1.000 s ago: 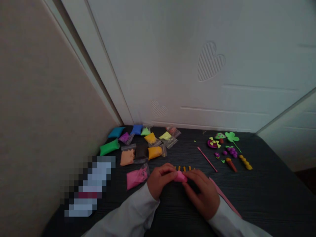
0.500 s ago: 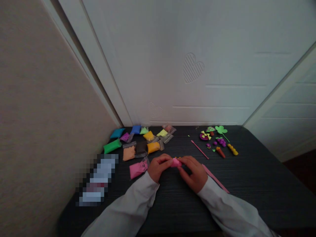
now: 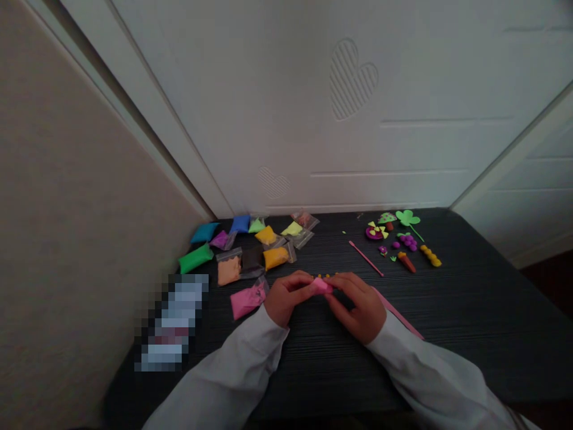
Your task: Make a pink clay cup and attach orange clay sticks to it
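A small lump of pink modelling clay [image 3: 321, 286] is pinched between my two hands above the middle of the dark table. My left hand [image 3: 289, 297] grips its left side with thumb and fingers. On the other side my right hand [image 3: 358, 303] holds it the same way, fingertips closed on the clay. Several tiny yellow clay balls [image 3: 327, 276] lie just behind the fingers, partly hidden. An opened bag of pink clay [image 3: 248, 300] is left of my left hand. A flat pink tool [image 3: 397, 313] lies beside my right hand, partly covered by it.
Several clay bags, among them green [image 3: 196, 258], peach [image 3: 229, 270] and orange [image 3: 276, 257], lie at the back left. A thin pink stick tool [image 3: 366, 258] and clay figures, such as a clover [image 3: 407, 218] and purple grapes [image 3: 408, 242], lie back right. A blurred-out item [image 3: 174, 322] is front left.
The camera view has tilted down slightly. The pink clay has turned a little between my fingers, now showing a flatter, more angular face. Both hands keep hold of it.
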Demonstrator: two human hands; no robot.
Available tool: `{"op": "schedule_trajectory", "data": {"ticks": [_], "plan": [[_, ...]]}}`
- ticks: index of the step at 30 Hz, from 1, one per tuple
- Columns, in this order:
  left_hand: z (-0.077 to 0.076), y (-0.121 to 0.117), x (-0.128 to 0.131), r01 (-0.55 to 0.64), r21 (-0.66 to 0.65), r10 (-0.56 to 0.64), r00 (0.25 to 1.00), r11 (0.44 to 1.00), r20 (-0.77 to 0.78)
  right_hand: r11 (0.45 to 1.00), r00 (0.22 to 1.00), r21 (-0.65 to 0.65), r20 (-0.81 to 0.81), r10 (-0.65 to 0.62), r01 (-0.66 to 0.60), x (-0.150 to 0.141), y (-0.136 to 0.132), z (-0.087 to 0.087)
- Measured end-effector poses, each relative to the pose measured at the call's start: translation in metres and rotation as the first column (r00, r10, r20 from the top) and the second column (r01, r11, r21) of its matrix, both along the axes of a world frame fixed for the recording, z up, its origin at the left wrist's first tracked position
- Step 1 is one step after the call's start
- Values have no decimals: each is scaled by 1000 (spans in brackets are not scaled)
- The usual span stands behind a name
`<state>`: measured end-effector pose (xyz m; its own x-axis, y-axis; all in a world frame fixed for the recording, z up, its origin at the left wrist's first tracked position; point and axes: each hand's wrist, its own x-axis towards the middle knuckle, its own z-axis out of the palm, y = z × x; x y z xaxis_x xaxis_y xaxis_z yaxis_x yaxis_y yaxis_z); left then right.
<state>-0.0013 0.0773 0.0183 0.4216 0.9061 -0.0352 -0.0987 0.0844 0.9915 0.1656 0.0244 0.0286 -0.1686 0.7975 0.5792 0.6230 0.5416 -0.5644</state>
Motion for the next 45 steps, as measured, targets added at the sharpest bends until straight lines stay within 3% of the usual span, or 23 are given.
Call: {"op": "schedule_trajectory", "data": {"ticks": [10, 16, 23, 35, 45], "plan": [[1, 0, -1, 24, -77, -20, 999, 997, 49, 999, 1000, -46, -5, 11, -11, 0, -1, 3], [1, 1, -3, 101, 5, -101, 995, 995, -18, 997, 999, -75, -33, 27, -30, 0, -1, 4], [-5, 4, -5, 63, 51, -59, 996, 997, -65, 996, 999, -78, -31, 30, -33, 1, -1, 3], [3, 4, -4, 40, 147, -20, 990, 988, -137, 994, 999, -109, -51, -5, -1, 2, -1, 5], [7, 1, -4, 130, 212, -67, 957, 969, -282, 992, 999, -123, -37, 17, -22, 2, 0, 4]]}}
